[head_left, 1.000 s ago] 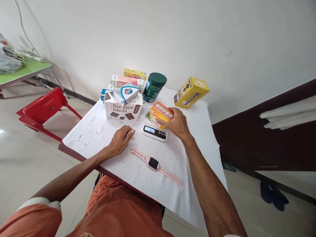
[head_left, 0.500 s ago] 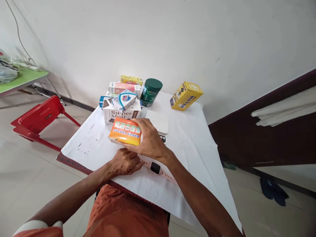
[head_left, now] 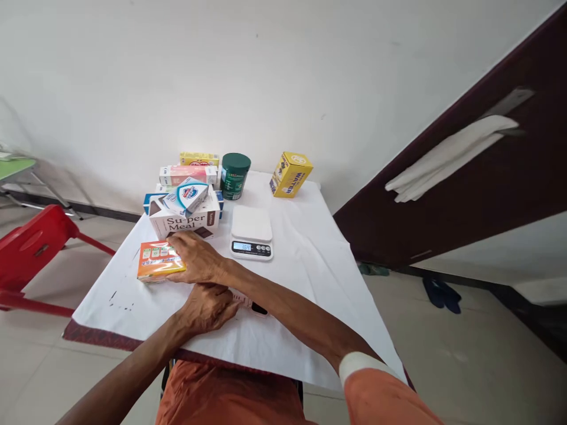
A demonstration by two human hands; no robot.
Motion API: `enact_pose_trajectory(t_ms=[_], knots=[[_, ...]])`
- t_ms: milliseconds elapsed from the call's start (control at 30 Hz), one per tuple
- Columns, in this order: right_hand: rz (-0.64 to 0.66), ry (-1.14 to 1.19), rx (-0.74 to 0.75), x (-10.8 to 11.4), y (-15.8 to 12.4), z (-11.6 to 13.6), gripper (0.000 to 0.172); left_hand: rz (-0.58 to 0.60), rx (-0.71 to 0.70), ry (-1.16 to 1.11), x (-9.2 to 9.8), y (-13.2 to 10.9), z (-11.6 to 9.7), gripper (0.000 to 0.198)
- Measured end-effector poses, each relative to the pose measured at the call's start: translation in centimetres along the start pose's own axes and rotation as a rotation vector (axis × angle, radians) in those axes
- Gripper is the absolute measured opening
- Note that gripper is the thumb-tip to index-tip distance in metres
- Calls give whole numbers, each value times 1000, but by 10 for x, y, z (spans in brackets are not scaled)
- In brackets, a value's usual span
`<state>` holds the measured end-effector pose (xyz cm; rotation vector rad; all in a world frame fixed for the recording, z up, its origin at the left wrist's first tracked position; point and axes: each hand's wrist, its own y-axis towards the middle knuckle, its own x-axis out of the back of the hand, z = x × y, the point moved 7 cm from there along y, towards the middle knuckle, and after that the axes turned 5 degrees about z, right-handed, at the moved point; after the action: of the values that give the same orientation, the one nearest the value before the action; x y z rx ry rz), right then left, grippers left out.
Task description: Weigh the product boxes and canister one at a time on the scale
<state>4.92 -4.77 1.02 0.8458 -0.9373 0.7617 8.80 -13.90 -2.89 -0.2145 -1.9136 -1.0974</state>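
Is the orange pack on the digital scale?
No, the right hand grips the orange pack off to the left of the digital scale.

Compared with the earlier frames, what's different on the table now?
The right hand has carried the orange pack off the white scale, leftward to just in front of the Su-per Meal box; its grip is still on the pack. The left hand has drawn back toward the body. The scale, green canister and yellow WATER box stayed put.
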Motion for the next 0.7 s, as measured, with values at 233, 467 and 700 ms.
enact_pose_trajectory(t_ms=[233, 467, 700], knots=[[-95, 161, 61, 33, -37, 8, 59, 0, 165, -73, 2, -8, 16, 27], [-742, 243, -376, 160, -138, -127, 21, 185, 549, -412, -15, 9, 40, 71], [-925, 218, -1016, 178, -169, -318, 114, 95, 818, -535, -61, 26, 84, 95]])
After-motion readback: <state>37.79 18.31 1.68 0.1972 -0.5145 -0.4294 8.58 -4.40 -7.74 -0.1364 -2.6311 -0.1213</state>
